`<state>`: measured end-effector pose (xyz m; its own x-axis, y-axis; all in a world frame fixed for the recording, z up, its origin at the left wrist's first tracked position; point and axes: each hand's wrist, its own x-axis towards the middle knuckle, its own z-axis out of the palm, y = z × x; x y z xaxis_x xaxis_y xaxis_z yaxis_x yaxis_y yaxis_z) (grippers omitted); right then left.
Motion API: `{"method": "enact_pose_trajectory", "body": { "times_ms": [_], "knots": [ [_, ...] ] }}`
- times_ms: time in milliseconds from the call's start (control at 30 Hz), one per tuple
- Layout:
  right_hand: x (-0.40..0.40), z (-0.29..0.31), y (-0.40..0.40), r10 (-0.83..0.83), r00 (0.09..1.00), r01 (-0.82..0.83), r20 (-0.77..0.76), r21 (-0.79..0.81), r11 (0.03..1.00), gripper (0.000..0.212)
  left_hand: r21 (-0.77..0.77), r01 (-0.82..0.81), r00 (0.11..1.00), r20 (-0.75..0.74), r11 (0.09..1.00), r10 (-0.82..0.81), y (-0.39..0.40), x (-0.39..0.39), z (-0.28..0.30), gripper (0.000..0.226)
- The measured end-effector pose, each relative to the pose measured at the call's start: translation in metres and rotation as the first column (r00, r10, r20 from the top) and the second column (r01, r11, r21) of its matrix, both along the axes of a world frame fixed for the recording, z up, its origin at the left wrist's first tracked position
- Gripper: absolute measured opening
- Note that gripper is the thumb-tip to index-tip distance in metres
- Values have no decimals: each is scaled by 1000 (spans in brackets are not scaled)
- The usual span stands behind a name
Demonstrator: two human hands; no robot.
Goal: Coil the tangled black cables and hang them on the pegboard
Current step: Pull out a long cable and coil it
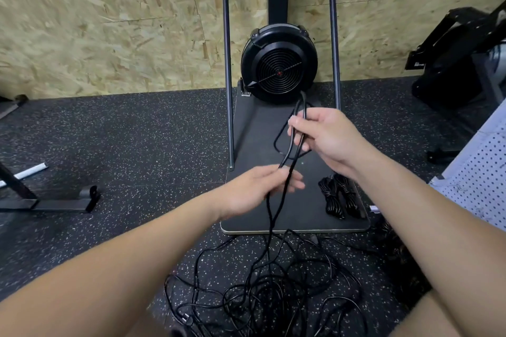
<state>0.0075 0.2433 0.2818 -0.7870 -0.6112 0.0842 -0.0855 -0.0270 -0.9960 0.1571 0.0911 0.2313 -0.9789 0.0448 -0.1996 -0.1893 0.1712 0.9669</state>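
Both hands work one black cable (286,172) above a tangled pile.

The right hand (327,135) curls its fingers round a few narrow loops of the thin, glossy cable; the left hand (258,190), fingers loosely bent, pinches the strands running down from it. Below, the tangled cables (269,290) sprawl over the speckled rubber floor (137,145). Two coiled cable bundles (339,197) lie on the black base plate (254,128) before a round fan housing (279,64). A white pegboard (482,180) leans at right.
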Motion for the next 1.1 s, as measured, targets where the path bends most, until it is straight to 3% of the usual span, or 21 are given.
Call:
{"method": "enact_pose_trajectory", "body": {
  "times_ms": [133, 267, 433, 567, 667, 800, 933, 1100],
  "knots": [
    [-7, -6, 3, -29, 996, 32, 81, -42, 999, 17, -140, 42, 999, -17, 989, -44, 7, 5, -28, 26],
    [-7, -8, 4, -16, 994, 23, 107, -65, 998, 15, -147, 4, 1000, -15, 989, -6, 8, -3, -33, 24],
    [-4, -13, 10, -24, 999, 30, -42, 155, 987, 36, -116, -65, 998, -32, 991, 62, 5, -5, -18, 25],
    [3, -26, 17, 155, 988, -144, -8, 329, 933, 28, -54, -223, 967, -140, 973, 214, 0, -17, 5, 24],
    [18, -36, 15, 391, 915, -391, 97, 442, 807, 29, 102, -306, 931, -175, 947, 320, -4, -25, 25, 20],
    [44, -60, 2, 545, 831, -515, 110, 521, 681, 35, 251, -337, 908, -167, 908, 383, -6, -30, 39, 18],
    [61, -67, -12, 457, 889, -399, -2, 486, 778, 13, 376, -413, 853, -160, 829, 498, -14, -33, 41, 18],
    [66, -54, -18, 311, 948, -251, -73, 430, 867, 12, 491, -396, 842, -143, 776, 520, -25, -28, 45, 19]
  ]
}}
